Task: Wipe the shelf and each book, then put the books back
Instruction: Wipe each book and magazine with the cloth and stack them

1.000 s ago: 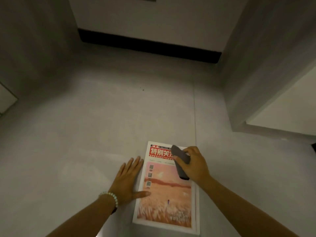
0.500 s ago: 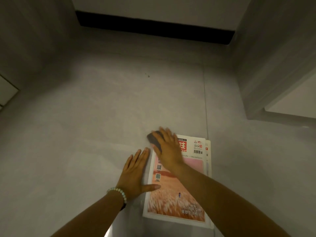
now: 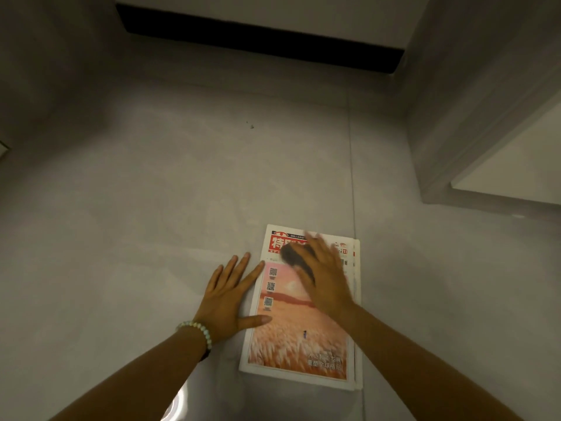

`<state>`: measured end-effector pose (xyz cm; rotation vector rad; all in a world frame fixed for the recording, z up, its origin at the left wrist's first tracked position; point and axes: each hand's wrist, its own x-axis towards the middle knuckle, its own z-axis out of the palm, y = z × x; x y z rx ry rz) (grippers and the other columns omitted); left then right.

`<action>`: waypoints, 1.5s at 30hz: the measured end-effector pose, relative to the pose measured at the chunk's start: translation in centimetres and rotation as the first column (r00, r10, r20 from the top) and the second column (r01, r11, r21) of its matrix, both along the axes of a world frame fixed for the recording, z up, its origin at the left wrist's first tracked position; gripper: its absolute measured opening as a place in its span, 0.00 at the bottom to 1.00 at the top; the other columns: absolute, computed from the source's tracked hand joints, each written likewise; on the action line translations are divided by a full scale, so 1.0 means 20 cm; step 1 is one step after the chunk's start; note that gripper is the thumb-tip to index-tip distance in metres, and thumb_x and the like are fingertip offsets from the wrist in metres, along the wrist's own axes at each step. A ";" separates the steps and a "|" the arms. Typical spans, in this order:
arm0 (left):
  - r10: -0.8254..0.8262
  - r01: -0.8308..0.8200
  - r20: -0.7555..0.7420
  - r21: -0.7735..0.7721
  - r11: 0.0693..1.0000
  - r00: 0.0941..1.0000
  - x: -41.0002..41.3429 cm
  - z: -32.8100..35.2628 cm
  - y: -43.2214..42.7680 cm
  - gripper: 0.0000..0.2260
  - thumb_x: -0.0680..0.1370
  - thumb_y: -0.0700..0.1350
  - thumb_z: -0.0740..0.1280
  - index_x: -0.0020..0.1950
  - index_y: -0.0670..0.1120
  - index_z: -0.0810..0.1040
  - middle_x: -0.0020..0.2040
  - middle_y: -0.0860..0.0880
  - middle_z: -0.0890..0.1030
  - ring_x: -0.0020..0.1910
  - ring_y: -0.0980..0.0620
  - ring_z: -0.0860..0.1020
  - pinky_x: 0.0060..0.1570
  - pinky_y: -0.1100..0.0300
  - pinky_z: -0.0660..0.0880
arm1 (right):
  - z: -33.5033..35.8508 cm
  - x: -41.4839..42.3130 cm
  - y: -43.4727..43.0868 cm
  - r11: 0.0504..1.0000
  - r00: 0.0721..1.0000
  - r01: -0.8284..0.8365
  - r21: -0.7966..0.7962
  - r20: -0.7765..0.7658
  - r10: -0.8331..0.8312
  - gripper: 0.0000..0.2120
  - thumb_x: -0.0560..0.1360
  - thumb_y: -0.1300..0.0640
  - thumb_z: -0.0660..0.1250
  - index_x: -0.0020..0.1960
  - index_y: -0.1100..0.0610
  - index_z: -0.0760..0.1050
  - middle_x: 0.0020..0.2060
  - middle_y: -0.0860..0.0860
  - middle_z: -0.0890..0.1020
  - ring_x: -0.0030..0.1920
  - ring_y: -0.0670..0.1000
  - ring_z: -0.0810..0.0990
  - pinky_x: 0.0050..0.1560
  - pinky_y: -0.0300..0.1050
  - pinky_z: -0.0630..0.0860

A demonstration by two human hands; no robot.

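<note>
Though blurred, right hand (image 3: 324, 278) flat on dark cloth (image 3: 293, 256) atop magazine stack (image 3: 297, 344); left hand (image 3: 229, 296) spread beside it.

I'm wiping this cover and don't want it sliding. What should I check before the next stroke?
1. Left hand steadying the top magazine: ok, thumb on the cover, fingers flat on the floor.
2. Cloth under the right hand: ok, pressed on the title area.
3. Lower half of the cover wiped: cannot tell.
4. Stack squared up: not ok, the lower copies stick out at the right edge.
5. Cloth clean: cannot tell, it is blurred.
</note>
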<state>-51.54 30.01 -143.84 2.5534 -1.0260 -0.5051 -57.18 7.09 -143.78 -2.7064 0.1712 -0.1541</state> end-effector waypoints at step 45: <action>0.067 -0.072 0.030 0.189 0.979 0.997 -0.06 0.07 -0.10 0.54 0.55 0.77 0.22 0.77 0.53 0.39 0.78 0.47 0.38 0.76 0.46 0.36 0.70 0.50 0.32 | 0.05 -0.57 0.03 0.948 0.943 0.313 0.050 -0.136 -0.305 0.31 0.77 0.38 0.43 0.74 0.52 0.63 0.76 0.53 0.59 0.76 0.55 0.50 0.74 0.53 0.40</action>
